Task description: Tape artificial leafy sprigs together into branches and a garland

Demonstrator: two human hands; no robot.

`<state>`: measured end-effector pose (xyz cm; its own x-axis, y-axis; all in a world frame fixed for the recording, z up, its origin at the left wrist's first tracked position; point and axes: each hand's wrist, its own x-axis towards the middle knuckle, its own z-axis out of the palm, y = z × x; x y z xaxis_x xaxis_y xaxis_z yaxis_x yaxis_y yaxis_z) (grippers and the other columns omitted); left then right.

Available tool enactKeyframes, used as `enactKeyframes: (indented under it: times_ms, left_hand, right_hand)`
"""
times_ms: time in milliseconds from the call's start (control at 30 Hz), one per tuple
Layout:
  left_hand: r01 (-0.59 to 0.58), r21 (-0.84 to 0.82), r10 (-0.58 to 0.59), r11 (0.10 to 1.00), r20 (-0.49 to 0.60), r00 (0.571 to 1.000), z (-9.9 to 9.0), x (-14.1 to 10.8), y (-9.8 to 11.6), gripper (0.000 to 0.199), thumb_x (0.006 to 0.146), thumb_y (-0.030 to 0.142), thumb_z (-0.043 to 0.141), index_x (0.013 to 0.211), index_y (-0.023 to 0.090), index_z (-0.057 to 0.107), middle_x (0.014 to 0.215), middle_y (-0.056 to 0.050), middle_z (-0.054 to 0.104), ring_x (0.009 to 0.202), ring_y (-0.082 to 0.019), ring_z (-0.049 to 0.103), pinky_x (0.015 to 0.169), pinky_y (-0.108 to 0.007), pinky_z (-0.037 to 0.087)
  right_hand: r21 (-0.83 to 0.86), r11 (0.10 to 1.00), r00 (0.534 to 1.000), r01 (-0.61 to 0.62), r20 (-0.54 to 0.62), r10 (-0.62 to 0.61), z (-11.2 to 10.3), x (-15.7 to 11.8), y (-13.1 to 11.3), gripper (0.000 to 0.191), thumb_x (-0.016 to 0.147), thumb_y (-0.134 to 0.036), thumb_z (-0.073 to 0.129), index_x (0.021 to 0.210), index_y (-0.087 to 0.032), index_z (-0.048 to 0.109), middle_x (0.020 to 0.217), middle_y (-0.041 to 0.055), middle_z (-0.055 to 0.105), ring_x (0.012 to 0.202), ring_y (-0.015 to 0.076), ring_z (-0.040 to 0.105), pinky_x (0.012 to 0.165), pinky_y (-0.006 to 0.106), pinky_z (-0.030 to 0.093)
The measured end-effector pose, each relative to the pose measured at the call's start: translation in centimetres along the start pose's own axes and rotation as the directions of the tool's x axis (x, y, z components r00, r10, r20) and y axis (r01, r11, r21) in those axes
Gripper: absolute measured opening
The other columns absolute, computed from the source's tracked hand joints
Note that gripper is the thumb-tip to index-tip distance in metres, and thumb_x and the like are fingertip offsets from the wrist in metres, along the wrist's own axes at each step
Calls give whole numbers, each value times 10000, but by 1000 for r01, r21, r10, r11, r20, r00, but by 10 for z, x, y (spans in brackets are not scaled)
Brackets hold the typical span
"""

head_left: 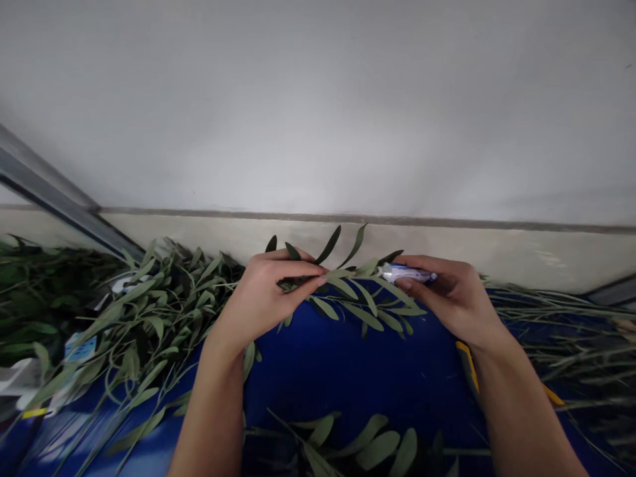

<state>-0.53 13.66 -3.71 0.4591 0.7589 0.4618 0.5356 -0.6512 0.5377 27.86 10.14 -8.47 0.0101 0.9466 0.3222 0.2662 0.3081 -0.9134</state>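
Just above the blue tabletop (348,371), my left hand (271,285) pinches a leafy green branch (360,301) between thumb and fingers. Slender leaves spread from it to the right and downward. My right hand (444,288) is closed round a small white and blue squeeze tube (407,273). The tube's nozzle end points left and meets the branch among its leaves; whether anything comes out of it cannot be made out. More leaves (380,450) of the same kind lie at the near edge of the view.
A heap of leafy branches (163,311) lies on the left, with darker foliage (40,291) beyond it. Bare-looking stems (561,331) are piled on the right. A yellow-and-black tool (468,368) lies partly behind my right forearm. A pale wall (318,119) closes off the back.
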Motion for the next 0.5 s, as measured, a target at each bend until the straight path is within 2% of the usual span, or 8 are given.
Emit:
enactKeyframes:
  times_ms: [267,500]
  left_hand:
    - [1,7,-1,1000,14,1000,-1,0,2,125,903,220,744,980,257,835,936,-34,782,840,-186,731,568,-207,576]
    - [21,-1,-21,1000,24,999,0,0,1,129,910,232,740,989,269,835,969,-36,780,862,-193,737,590,-209,588]
  right_hand:
    - [-46,998,999,-48,1,49,0,-1,-8,257,875,-349,770,1087,-207,799,1002,89,805,876,266,757,702,318,604]
    - [-71,997,1000,-3,6,4,2,1,-1,253,879,-376,768,1078,-224,806,998,81,807,860,254,755,697,313,597]
